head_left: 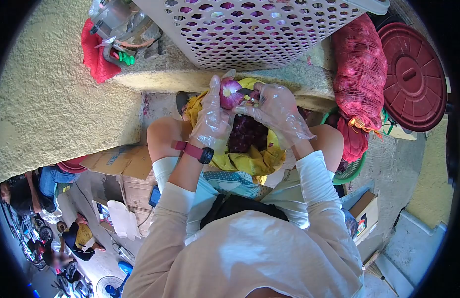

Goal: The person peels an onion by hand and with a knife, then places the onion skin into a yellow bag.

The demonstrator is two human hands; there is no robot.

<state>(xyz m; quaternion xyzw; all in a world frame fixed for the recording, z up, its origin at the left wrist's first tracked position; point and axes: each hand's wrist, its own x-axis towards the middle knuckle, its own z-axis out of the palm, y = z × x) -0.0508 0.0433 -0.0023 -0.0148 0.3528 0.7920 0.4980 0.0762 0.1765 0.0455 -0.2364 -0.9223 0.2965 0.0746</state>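
Both my hands wear clear plastic gloves. My left hand is closed around a red onion, whose purple and white side faces me. Against the onion's right side, my right hand grips a small knife; only a bit of its dark blade shows, and the handle is hidden in the fingers. Below the hands, a yellow sack sits open between my knees, with dark red onion pieces or skins inside.
A white perforated basket of onions stands on the ledge ahead. To the right are a red mesh sack of onions, a dark red lid and a green basket. Cardboard lies left; people sit behind, lower left.
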